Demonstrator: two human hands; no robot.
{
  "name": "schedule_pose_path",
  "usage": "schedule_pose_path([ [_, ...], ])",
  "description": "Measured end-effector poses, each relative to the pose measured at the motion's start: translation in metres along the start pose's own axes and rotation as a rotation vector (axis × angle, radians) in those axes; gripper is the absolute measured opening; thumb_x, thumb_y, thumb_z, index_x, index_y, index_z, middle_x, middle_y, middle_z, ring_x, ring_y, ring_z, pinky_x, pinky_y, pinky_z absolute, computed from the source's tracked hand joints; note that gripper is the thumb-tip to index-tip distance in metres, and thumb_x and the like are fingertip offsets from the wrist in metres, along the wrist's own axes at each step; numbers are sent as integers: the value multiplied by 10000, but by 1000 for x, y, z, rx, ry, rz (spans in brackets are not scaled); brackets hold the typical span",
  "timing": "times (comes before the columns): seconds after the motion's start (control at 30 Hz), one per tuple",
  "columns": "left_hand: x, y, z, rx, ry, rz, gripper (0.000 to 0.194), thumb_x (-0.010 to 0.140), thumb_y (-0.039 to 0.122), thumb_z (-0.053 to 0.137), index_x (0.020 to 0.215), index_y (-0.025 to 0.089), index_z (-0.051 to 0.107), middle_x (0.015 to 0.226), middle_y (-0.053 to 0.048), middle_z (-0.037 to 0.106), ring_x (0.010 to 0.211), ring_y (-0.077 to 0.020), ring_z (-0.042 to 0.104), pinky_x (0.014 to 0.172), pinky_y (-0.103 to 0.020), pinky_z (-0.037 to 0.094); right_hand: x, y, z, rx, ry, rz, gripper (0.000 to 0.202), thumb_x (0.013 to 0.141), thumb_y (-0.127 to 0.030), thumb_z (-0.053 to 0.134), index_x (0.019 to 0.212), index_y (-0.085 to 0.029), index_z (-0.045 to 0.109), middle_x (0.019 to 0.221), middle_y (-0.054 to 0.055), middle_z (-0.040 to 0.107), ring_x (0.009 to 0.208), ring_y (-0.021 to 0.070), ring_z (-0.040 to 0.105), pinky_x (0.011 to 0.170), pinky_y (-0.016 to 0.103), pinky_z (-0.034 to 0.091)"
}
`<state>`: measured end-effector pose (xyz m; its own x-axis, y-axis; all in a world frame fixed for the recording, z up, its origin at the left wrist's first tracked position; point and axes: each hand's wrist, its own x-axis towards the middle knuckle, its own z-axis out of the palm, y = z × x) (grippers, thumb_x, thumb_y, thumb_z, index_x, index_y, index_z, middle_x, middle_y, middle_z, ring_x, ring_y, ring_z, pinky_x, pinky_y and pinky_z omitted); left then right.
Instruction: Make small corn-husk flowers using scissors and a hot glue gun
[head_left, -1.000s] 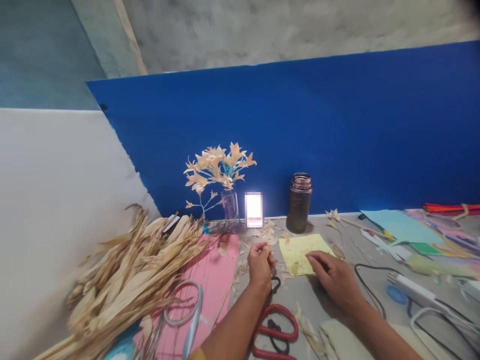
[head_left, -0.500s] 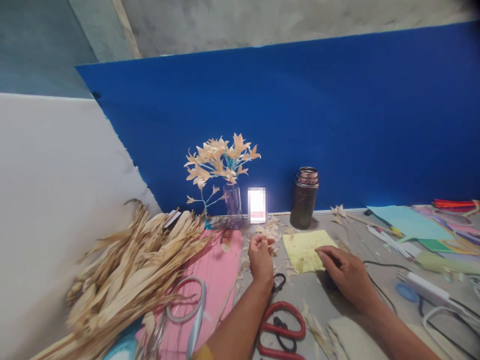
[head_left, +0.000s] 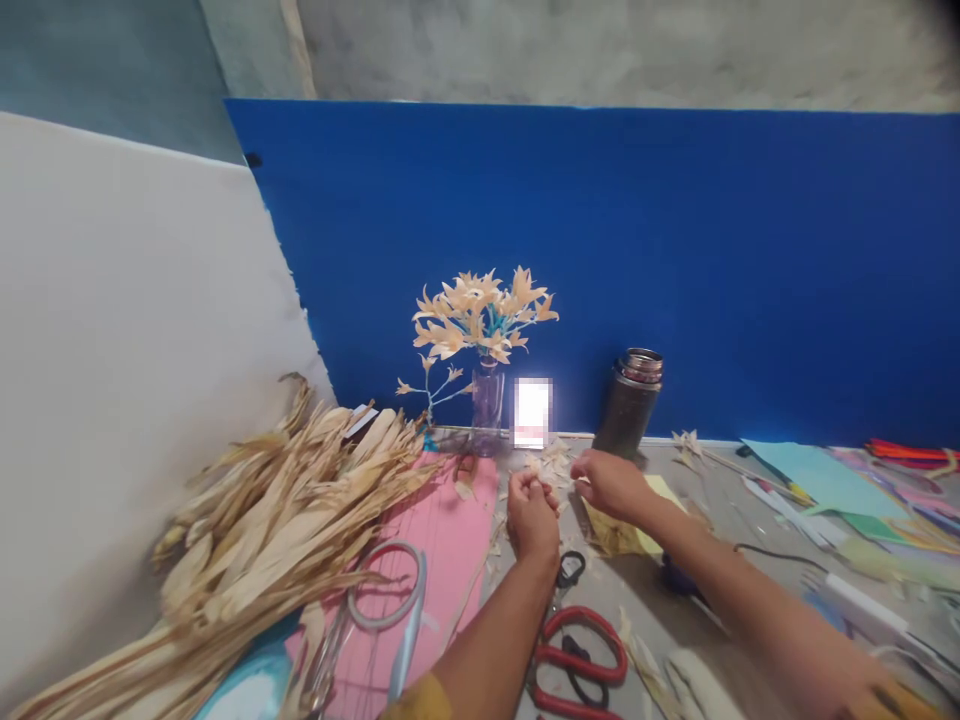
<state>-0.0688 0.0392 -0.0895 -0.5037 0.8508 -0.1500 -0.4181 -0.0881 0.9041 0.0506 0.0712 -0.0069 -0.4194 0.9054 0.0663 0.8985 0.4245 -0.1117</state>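
My left hand (head_left: pixel 534 515) is low over the table, its thumb and fingers pinched together beside pale husk scraps (head_left: pixel 553 460). Whatever lies in that pinch is too small to make out. Over the left part of a yellow sheet of paper (head_left: pixel 667 492) hangs my right hand (head_left: pixel 611 485), its fingers drawn together and pointing left; their tips are partly hidden, and I cannot make out what they hold. Black-handled scissors (head_left: pixel 571 568) lie by my left wrist, with red-handled scissors (head_left: pixel 585 672) nearer to me.
A purple glass vase (head_left: pixel 487 410) holds pale husk flowers (head_left: pixel 480 310). Dried corn husks (head_left: pixel 300 530) are heaped at left, partly over pink paper (head_left: pixel 457 520) with a tape roll (head_left: pixel 386 585). A dark flask (head_left: pixel 628 400) stands behind my right hand; coloured papers (head_left: pixel 825 485) lie at right.
My right hand has moved left and slightly up from the yellow paper's right edge, closer to my left hand. The left hand stays pinched near the scraps. The camera view has tilted and shifted.
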Motion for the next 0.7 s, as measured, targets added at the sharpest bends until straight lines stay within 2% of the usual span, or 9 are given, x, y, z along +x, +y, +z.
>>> schedule_pose_path([
  [0.1, 0, -2, 1, -26, -16, -14, 58, 836, 229, 522, 892, 219, 509, 633, 56, 542, 441, -87, 484, 415, -178, 330, 9, -14, 13, -67, -86, 7, 254, 961, -325, 622, 1165, -176, 647, 1207, 86, 657, 1027, 225, 655, 879, 427, 551],
  [0.17, -1, -4, 2, -34, -26, -20, 57, 839, 232, 528, 893, 219, 515, 624, 58, 540, 435, -86, 483, 410, -174, 326, 13, -17, 21, -72, -111, 35, 310, 970, -332, 612, 1242, -183, 605, 1262, 90, 627, 1049, 231, 649, 886, 448, 558],
  [0.33, -2, -5, 3, -33, -32, -34, 47, 844, 227, 530, 890, 218, 524, 614, 61, 542, 428, -84, 481, 406, -169, 324, 20, -16, 34, 75, -110, 122, 320, 967, -323, 618, 1253, -179, 602, 1272, 97, 623, 1057, 237, 648, 885, 445, 558],
  [0.5, -1, -3, 2, -48, -26, -45, 48, 837, 207, 538, 884, 209, 524, 622, 59, 551, 431, -77, 474, 401, -164, 318, 24, 0, 28, 428, -70, 204, 320, 959, -327, 628, 1241, -175, 612, 1259, 84, 630, 1041, 242, 653, 864, 434, 566],
  [0.6, -4, 0, 3, -76, -61, -64, 64, 822, 224, 566, 862, 202, 520, 690, 37, 592, 451, -73, 497, 400, -163, 324, 16, 15, 20, 730, -46, 256, 268, 957, -363, 614, 1101, -142, 658, 1086, 60, 683, 841, 182, 673, 685, 320, 573],
  [0.7, -10, 3, 8, -109, -125, -96, 100, 817, 259, 582, 847, 196, 511, 747, 6, 620, 505, -89, 552, 426, -177, 379, -4, 22, 17, 1045, -4, 295, 308, 925, -438, 573, 878, -143, 648, 874, 48, 676, 563, 92, 552, 434, 196, 413],
])
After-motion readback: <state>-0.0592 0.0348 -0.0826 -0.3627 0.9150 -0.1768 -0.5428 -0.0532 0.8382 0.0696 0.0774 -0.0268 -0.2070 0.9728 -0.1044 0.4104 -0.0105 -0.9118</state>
